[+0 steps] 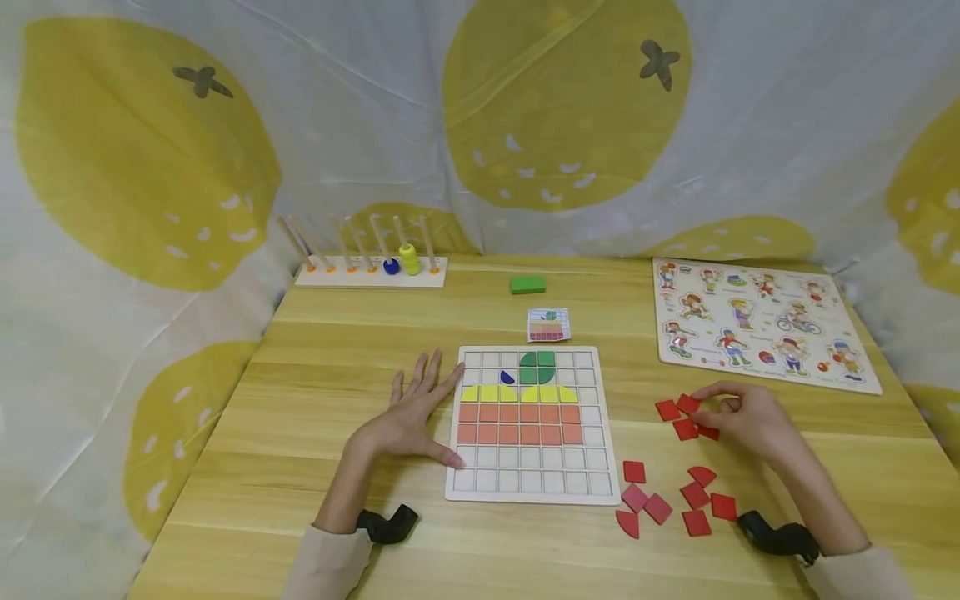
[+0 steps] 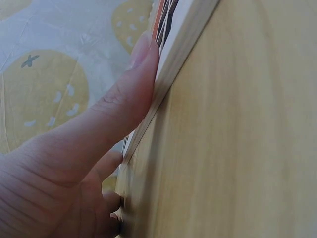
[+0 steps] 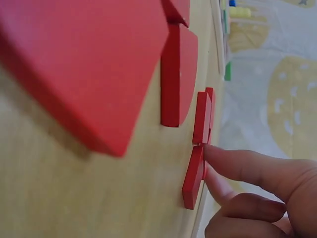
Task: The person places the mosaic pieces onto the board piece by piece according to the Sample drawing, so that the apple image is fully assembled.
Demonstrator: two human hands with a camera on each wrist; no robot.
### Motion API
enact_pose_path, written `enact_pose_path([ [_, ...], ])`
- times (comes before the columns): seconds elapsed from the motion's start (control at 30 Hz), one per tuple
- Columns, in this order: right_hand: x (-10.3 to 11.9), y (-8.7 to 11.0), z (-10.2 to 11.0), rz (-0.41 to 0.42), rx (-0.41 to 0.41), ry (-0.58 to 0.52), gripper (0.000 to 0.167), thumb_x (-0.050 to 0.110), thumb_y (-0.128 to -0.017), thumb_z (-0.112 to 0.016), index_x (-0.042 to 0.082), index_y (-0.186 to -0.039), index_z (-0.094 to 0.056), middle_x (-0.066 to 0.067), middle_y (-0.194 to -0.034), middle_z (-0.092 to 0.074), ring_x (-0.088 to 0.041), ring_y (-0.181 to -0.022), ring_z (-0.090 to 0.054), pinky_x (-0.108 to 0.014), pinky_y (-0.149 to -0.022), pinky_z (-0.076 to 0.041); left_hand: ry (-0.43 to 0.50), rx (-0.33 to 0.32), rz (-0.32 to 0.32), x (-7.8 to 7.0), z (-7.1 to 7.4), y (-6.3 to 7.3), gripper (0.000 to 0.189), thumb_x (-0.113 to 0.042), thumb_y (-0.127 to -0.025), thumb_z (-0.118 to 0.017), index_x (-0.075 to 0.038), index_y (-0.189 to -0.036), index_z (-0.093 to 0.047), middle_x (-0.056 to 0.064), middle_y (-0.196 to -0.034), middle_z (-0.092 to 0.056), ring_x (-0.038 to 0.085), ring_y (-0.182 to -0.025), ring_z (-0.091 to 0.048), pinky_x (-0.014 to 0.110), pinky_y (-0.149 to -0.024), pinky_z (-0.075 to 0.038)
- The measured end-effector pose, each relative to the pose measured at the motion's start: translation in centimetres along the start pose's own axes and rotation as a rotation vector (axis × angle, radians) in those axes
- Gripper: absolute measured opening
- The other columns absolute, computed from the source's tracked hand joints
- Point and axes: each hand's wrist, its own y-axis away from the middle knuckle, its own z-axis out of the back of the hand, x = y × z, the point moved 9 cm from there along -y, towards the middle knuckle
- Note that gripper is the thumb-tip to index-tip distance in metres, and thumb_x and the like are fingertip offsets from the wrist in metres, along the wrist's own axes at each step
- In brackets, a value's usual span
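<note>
The right hand [image 1: 742, 421] has its thumb and pointing finger pinching the corner of a flat, square red tile that looks like painted wood [image 1: 686, 406]. The tile sticks out to the left of the fingertips. It has no long side, as it is square, and it lies with its corners turned. The right hand is much nearer to it than the left hand [image 1: 408, 422].

The pale wooden board with square boxes [image 1: 528, 482] lies to the left of the tile, with a gap of table [image 1: 360, 342] between. The left hand's fingers are spread wide, and its thumb and pointing finger touch the board's left edge.

Other red pieces [image 1: 686, 430] sit close around the tile. Lower down, a loose square red tile [image 1: 633, 472] is just beside the board's right edge, in the way of a slanting path to the bottom rows.

Past the board are a small paper picture card [image 1: 549, 326] and a green block [image 1: 528, 285]. A picture puzzle board [image 1: 716, 321] is behind the right hand.
</note>
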Motion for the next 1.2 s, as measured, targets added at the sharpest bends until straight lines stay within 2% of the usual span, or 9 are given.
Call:
enact_pose_path([
  [0.17, 0.8, 0.0, -0.2, 0.021, -0.006, 0.084, 0.037, 0.021, -0.091, -0.078, -0.004, -0.117, -0.069, 0.002, -0.059, -0.045, -0.012, -0.051, -0.040, -0.026, -0.047, -0.030, -0.004, -0.002, -0.006, 0.0, 0.0, 0.1, 0.138, -0.052, -0.066, -0.095, -0.019, -0.168, -0.008, 0.022, -0.171, 0.020, 0.044, -0.158, 0.023, 0.074, -0.119, 0.017],
  [0.33, 1.3, 0.1, -0.6, 0.043, 0.037, 0.143, 0.040, 0.021, -0.094, -0.074, -0.009, -0.119, -0.065, 0.001, -0.059, -0.048, -0.014, -0.051, -0.042, -0.026, -0.047, -0.032, -0.004, 0.002, 0.000, -0.1, 0.0, 0.1, 0.138, -0.052, -0.066, -0.095, -0.019, -0.168, -0.008, 0.022, -0.171, 0.020, 0.044, -0.158, 0.023, 0.073, -0.120, 0.017],
  [0.47, 3.2, 0.7, -1.2, 0.120, 0.037, 0.125, 0.037, 0.018, -0.093, -0.076, -0.009, -0.117, -0.067, 0.002, -0.059, -0.045, -0.009, -0.050, -0.038, -0.024, -0.046, -0.030, -0.008, 0.002, 0.005, -0.1, 0.1, 0.1, 0.138, -0.052, -0.066, -0.095, -0.020, -0.168, -0.008, 0.022, -0.172, 0.020, 0.043, -0.158, 0.023, 0.073, -0.120, 0.017],
  [0.57, 5.7, 1.5, -2.6, 0.185, 0.056, 0.070, 0.033, 0.016, -0.091, -0.079, -0.005, -0.115, -0.070, 0.004, -0.060, -0.041, -0.007, -0.051, -0.033, -0.023, -0.047, -0.028, -0.008, 0.003, 0.004, -0.1, 0.1, 0.1, 0.138, -0.051, -0.066, -0.095, -0.019, -0.168, -0.008, 0.022, -0.171, 0.020, 0.044, -0.158, 0.023, 0.073, -0.120, 0.017],
  [0.67, 8.6, 2.3, -5.3, 0.239, 0.144, 0.015, 0.031, 0.016, -0.088, -0.081, 0.000, -0.113, -0.071, 0.005, -0.061, -0.039, -0.006, -0.052, -0.033, -0.022, -0.048, -0.027, -0.014, 0.005, 0.006, -0.1, 0.0, 0.1, 0.138, -0.052, -0.066, -0.095, -0.020, -0.168, -0.008, 0.022, -0.171, 0.020, 0.044, -0.158, 0.023, 0.073, -0.120, 0.017],
  [0.8, 11.5, 2.9, -8.8, 0.294, 0.255, 0.019, 0.026, 0.019, -0.085, -0.085, 0.008, -0.106, -0.074, 0.006, -0.060, -0.036, -0.007, -0.051, -0.032, -0.021, -0.048, -0.025, -0.025, -0.002, 0.006, -0.3, 0.0, 0.0, 0.138, -0.052, -0.066, -0.095, -0.020, -0.168, -0.008, 0.022, -0.171, 0.020, 0.044, -0.158, 0.022, 0.073, -0.121, 0.016],
  [0.9, 12.3, 2.9, -10.2, 0.302, 0.257, 0.076, 0.022, 0.018, -0.082, -0.088, 0.012, -0.099, -0.076, 0.006, -0.057, -0.037, -0.008, -0.049, -0.031, -0.020, -0.047, -0.025, -0.024, -0.004, 0.007, -0.3, 0.0, 0.0, 0.138, -0.052, -0.066, -0.095, -0.020, -0.168, -0.009, 0.022, -0.171, 0.020, 0.043, -0.158, 0.022, 0.072, -0.121, 0.016],
  [1.03, 12.5, 2.8, -11.0, 0.291, 0.235, 0.134, 0.020, 0.017, -0.080, -0.089, 0.017, -0.095, -0.076, 0.005, -0.056, -0.040, -0.010, -0.048, -0.035, -0.019, -0.046, -0.025, -0.020, 0.002, 0.014, -0.2, -0.1, 0.2, 0.138, -0.050, -0.065, -0.096, -0.019, -0.168, -0.008, 0.023, -0.171, 0.021, 0.044, -0.158, 0.023, 0.072, -0.121, 0.017],
  [1.2, 12.5, 2.5, -11.1, 0.323, 0.246, 0.107, 0.023, 0.020, -0.078, -0.091, 0.020, -0.096, -0.077, 0.006, -0.057, -0.039, -0.009, -0.050, -0.035, -0.020, -0.047, -0.026, -0.020, 0.004, 0.014, -0.2, -0.1, 0.3, 0.139, -0.051, -0.065, -0.096, -0.019, -0.168, -0.008, 0.023, -0.171, 0.021, 0.043, -0.158, 0.023, 0.072, -0.121, 0.017],
])
